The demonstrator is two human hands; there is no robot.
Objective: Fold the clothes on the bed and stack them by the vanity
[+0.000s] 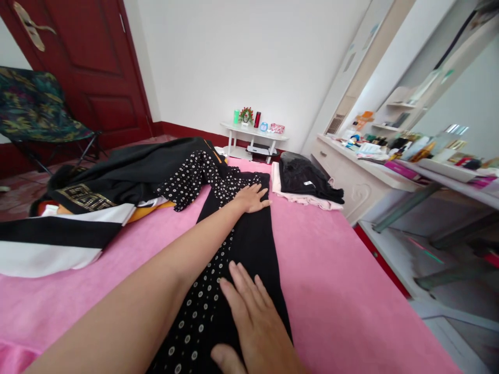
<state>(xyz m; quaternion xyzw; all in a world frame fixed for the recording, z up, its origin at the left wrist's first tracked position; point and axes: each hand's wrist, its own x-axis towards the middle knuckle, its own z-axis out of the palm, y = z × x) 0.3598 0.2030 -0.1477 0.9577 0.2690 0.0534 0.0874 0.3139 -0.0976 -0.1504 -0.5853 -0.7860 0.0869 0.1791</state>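
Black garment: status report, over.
Left hand open on black garment, far part. Right hand open over nearer part. Garment spread lengthwise on pink cover. Clothes pile close beside its dotted sleeve.

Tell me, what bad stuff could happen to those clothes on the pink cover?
The dotted sleeve lies against the loose heap of clothes, so it might get caught up in it. The left hand is flat on the black garment; sliding could make wrinkles. That hand is also close to the folded pile and might bump it crooked.
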